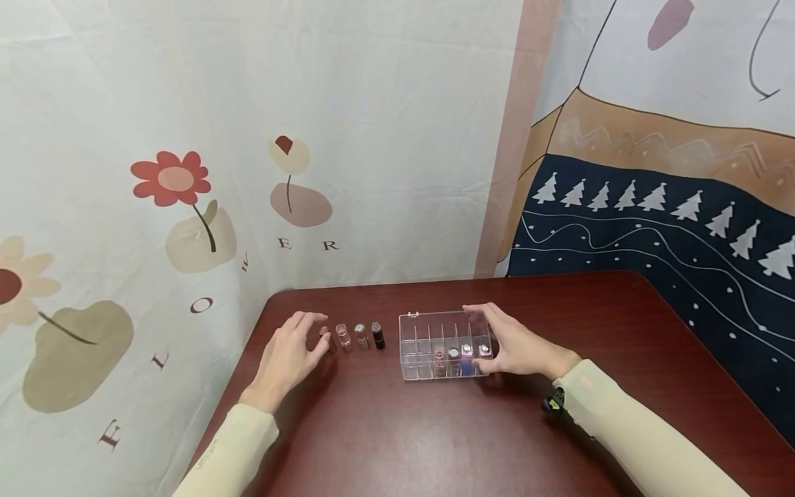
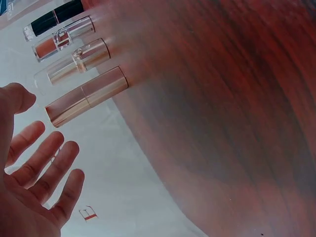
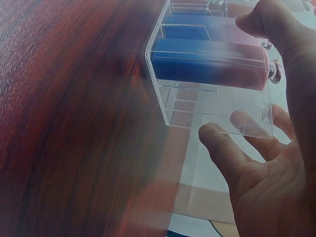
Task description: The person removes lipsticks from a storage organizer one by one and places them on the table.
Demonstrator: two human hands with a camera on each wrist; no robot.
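My left hand (image 1: 287, 355) reaches toward the left end of a row of lipstick tubes, its fingers spread. Nearest to it stands a rose-gold lipstick (image 2: 88, 96), with a gap to the fingers in the left wrist view. Beside that are two clear-capped lipsticks (image 1: 344, 336) (image 1: 361, 336) and a black lipstick (image 1: 378, 336), all upright. My right hand (image 1: 518, 345) grips the right end of a clear divided organizer (image 1: 415, 377), thumb at the front and fingers at the back. Several lipsticks occupy its front right compartments, including blue-and-pink ones (image 3: 207, 61).
Everything stands on a dark red wooden table (image 1: 397, 442). Behind it hangs a pale curtain (image 1: 385, 138) with printed flowers, and at the right a dark blue cloth (image 1: 621, 235) with white trees. A dark band (image 1: 554, 402) is at the right wrist.
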